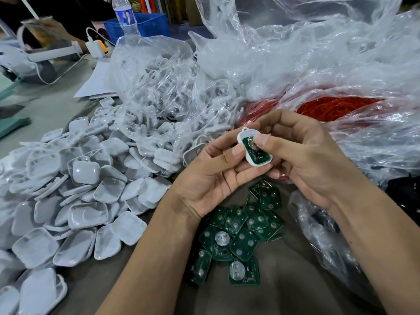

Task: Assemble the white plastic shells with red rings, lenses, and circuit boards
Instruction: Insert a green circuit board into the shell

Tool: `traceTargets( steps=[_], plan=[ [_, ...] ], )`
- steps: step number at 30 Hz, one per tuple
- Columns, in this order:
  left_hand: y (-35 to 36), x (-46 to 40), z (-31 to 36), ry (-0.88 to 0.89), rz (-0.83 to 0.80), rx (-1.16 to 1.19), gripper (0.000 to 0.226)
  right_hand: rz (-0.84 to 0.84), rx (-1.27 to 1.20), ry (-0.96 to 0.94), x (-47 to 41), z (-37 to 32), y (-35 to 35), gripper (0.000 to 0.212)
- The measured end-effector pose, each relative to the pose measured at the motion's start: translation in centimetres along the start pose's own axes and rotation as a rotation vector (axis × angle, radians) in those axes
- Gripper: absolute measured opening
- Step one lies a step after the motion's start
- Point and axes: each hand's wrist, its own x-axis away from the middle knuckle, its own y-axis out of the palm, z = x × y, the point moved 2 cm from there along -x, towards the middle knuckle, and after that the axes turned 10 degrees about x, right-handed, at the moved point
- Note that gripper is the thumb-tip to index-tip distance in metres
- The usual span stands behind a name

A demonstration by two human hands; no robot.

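Head view, centre of frame: left hand [218, 176] cradling white shell [247, 147] from below, steadying it; right hand [302, 153] thumb pressing green circuit board [255, 151] into the shell, fingers curled behind. Spare boards [238, 242] heaped at lower centre on tabletop [284, 280], within reach; loose shells [75, 201] at left; bagged red rings [336, 109] at upper right.

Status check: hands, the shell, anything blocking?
Left hand grips white shell. Right hand thumb presses green circuit board into it. Loose boards below; nothing in the way.
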Motion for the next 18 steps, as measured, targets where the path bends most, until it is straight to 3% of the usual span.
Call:
traceTargets(
  steps=[10,14,18],
  plan=[
    [0.2,-0.1,-0.1,0.023,0.065,0.038,0.050,0.073,-0.035,0.008,-0.2,0.9,0.1,0.023],
    [0.2,-0.3,-0.1,0.033,0.109,0.056,0.042,0.278,0.239,-0.163,-0.3,1.4,-0.1,0.020],
    [0.0,-0.4,-0.2,0.036,0.163,0.027,0.043,0.290,0.336,-0.262,-0.4,1.4,-0.2,0.010]
  ],
)
